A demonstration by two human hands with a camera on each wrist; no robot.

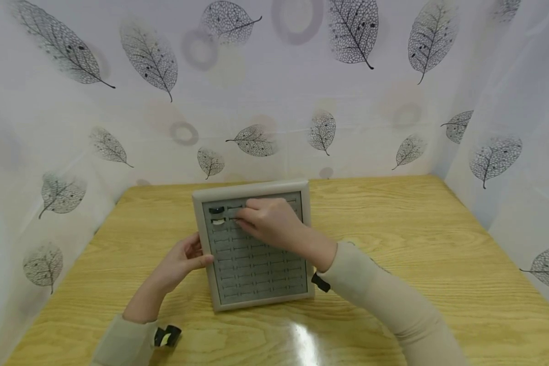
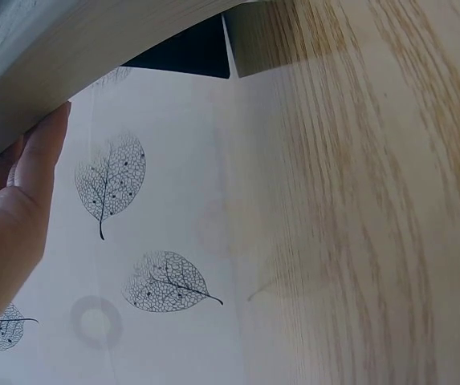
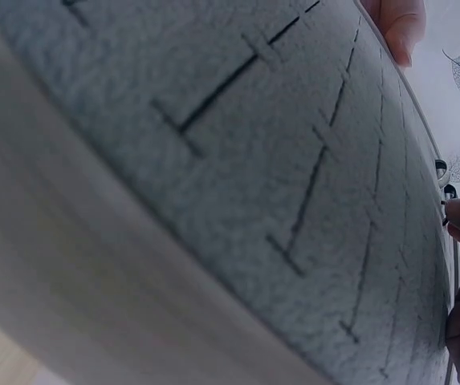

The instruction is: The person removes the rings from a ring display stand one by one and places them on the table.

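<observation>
The right hand pinches something small and dark at the far-left slots of the grey ring display tray, beside a black ring and a white ring. The tray's long axis runs near to far on the wooden counter. The left hand, fingers relaxed, steadies its left rim.

A light oak-grain wooden table fills the lower view. White fabric curtains printed with grey skeleton leaves and pale rings enclose it at the back and on both sides. In the left wrist view, the same leaf-print cloth meets the table's edge.
</observation>
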